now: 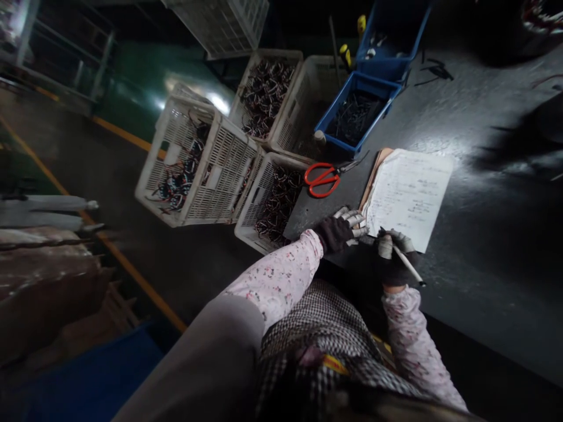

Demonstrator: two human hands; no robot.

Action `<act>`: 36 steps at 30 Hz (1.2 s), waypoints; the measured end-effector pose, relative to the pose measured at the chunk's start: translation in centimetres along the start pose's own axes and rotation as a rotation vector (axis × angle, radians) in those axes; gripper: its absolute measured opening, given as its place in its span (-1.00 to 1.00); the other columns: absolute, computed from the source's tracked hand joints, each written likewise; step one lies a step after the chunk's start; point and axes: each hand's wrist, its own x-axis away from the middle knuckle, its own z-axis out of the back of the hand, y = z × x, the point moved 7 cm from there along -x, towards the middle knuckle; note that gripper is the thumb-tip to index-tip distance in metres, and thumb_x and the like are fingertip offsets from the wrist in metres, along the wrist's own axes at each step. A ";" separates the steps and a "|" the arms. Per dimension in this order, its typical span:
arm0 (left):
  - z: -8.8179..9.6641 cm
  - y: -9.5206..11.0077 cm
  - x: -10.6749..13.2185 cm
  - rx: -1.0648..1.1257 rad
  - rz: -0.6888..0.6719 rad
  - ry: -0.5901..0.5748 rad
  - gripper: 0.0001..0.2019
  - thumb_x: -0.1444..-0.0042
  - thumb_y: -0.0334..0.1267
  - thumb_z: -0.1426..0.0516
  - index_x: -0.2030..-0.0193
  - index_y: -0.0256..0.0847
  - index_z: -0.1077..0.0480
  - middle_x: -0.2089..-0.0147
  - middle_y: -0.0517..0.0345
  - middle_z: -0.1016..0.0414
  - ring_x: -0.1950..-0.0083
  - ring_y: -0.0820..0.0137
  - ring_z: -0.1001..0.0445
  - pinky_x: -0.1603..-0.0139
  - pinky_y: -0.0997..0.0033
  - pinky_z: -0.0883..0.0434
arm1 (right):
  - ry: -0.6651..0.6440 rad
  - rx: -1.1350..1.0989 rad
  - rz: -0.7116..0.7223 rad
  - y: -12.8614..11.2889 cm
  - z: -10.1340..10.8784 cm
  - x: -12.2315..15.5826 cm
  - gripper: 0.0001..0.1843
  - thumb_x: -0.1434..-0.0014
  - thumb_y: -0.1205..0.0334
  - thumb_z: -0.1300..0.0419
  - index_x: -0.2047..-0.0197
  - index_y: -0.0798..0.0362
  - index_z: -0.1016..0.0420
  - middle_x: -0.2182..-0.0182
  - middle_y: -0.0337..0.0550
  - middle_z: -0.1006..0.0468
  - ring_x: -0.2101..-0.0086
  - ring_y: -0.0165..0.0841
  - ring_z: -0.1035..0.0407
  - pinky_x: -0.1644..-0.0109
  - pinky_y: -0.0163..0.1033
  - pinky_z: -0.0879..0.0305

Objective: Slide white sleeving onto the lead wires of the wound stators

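Observation:
My right hand [393,258], in a dark glove with pale fingertips, is closed round a white pen [408,265] whose tip rests at the lower corner of a sheet of paper [409,196] with handwritten lines. My left hand [341,230], gloved the same way, lies with its fingers stretched out flat on the dark table [475,234], touching the left edge of the paper stack. Brown card [373,173] shows under the sheet. Both arms wear floral sleeves.
Red-handled scissors [323,177] lie on the table left of the paper. Two blue bins [356,114] stand at the table's far end. Several white slatted crates [206,167] holding wire bundles stand on the floor to the left. A yellow line [127,266] crosses the floor.

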 end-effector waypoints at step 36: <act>-0.2 0.3 -0.1 0.005 -0.029 0.005 -0.48 -0.64 -0.16 -0.31 -0.64 -0.12 -0.68 -0.71 -0.27 -0.58 -0.81 -0.19 -0.44 -0.84 -0.49 -0.35 | -0.122 0.185 0.022 -1.7 -2.1 -0.6 -0.56 -0.47 -0.13 -0.17 0.11 0.01 -0.74 0.31 0.12 -0.77 0.31 -0.08 -0.65 0.16 -0.02 -0.63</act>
